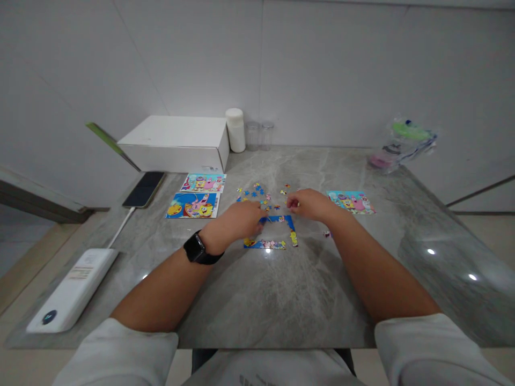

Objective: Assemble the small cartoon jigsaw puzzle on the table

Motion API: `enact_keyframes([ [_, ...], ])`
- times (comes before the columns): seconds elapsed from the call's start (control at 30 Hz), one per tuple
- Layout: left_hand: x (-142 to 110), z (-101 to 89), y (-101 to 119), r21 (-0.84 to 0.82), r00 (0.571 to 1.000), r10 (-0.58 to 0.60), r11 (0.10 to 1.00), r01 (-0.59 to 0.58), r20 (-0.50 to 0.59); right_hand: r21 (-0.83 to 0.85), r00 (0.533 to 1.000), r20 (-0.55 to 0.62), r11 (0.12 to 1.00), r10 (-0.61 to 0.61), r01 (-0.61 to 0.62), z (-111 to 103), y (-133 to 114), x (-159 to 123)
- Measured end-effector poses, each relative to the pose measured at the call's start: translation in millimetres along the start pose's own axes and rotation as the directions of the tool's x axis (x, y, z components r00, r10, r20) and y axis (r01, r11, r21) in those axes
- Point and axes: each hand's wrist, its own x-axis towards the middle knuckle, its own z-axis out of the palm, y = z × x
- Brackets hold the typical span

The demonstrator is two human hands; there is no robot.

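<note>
The left hand's fingers [259, 219] reach down over the left side of the puzzle border [267, 245]; the right hand's fingers [293, 201] curl just beyond its upper right corner. I cannot tell whether either grasps a piece. The border's long axis seems to run left to right. Loose pieces [257, 188] lie beyond it. Farther out, a plastic bag [404, 145] holds green and pink items; the white box [173, 131] is closed.
</note>
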Motion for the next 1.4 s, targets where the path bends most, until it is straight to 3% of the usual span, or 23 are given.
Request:
enact_keyframes([
  [0.23, -4.2, 0.0, -18.6, 0.021, 0.983, -0.180, 0.984, 0.179, 0.032, 0.004, 0.981, 0.193, 1.000, 0.030, -0.031, -1.6, -7.5, -6.5],
  [0.43, -4.2, 8.5, -26.6, -0.009, 0.991, -0.120, 0.993, 0.121, 0.052, 0.029, 0.982, 0.187, 0.999, 0.017, -0.023, 6.0, -8.4, -3.1],
  [0.73, -3.6, 4.8, -24.8, -0.012, 0.990, -0.119, 0.993, 0.120, 0.070, 0.038, 0.983, 0.184, 0.999, -0.008, 0.001, 5.7, -8.8, -4.3],
  [0.83, -5.3, -0.7, -26.4, -0.027, 0.986, -0.144, 0.989, 0.146, 0.080, 0.069, 0.988, 0.153, 0.997, 0.014, -0.024, -6.2, 5.7, -8.1],
  [0.9, -6.6, -6.4, -27.8, -0.051, 0.984, -0.169, 0.984, 0.173, 0.062, 0.075, 0.994, 0.065, 0.993, 0.085, -0.090, -17.5, 25.5, -11.6],
  [1.03, -7.5, -19.1, -30.3, -0.058, 0.975, -0.217, 0.975, 0.215, -0.036, 0.061, 0.928, -0.161, 0.942, 0.336, -0.330, -33.5, 70.7, -17.7],
  [1.13, -6.8, -24.1, -31.2, -0.028, 0.968, -0.231, 0.973, 0.229, -0.098, 0.051, 0.901, -0.174, 0.917, 0.398, -0.395, -31.3, 91.9, -16.7],
  [1.4, -5.4, -22.6, -29.4, -0.017, 0.958, -0.242, 0.970, 0.242, -0.151, -0.017, 0.917, -0.102, 0.921, 0.386, -0.389, -3.4, 106.2, 2.8],
])
